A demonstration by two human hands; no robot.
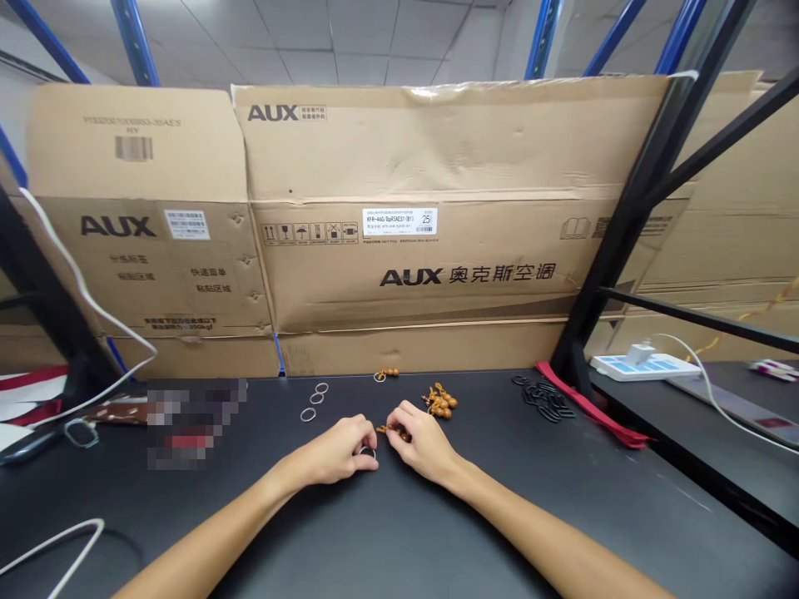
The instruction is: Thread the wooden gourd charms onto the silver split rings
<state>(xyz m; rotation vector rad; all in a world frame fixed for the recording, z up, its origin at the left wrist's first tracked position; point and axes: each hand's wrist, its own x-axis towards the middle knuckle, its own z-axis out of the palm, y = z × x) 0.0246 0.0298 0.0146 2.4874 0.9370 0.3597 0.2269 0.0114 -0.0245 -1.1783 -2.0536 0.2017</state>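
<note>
Between the thumb and fingers of my left hand (342, 451) is a silver key ring (368, 452), pinched near the middle of the black table. Close on its right, my right hand (423, 441) is closed on a brown gourd charm (404, 434) with an orange cord; the fingers partly cover it. The two hands are a small gap apart. Several more gourd charms (442, 406) with orange cords lie in a pile just behind my right hand. Three loose key rings (308, 414) lie behind and left of my left hand. A key ring with gourd charms (389, 373) lies at the back.
Black oval rings or clips (546, 401) are heaped at the back right, beside a red strap (593, 408). A black metal post (624, 233) rises there. Cardboard boxes (405, 166) wall the back. A power strip (642, 366) lies right, a white cable (81, 283) left.
</note>
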